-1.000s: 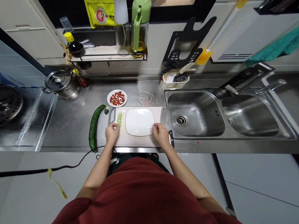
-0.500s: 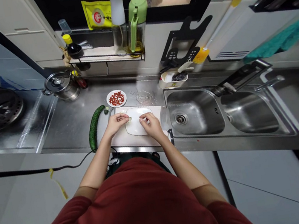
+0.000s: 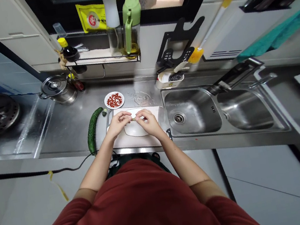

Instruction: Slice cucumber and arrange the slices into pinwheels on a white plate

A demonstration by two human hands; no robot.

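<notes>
My left hand and my right hand meet above a white square plate, which lies on a white cutting board. Between their fingertips I see a small pale green bunch of cucumber slices, mostly hidden by my fingers. A long dark green cucumber lies on the steel counter left of the board, with a small cut piece near its far end. Beyond the board is a small white plate of chopped red food.
A double steel sink lies right of the board, and a dark knife handle shows at the board's right edge. A lidded steel pot stands at far left, by a stove burner. Bottles stand on a rack behind.
My hands have closed together over the white plate. The cucumber slices have left the board's left side and are now between my fingertips. The view has shifted slightly.
</notes>
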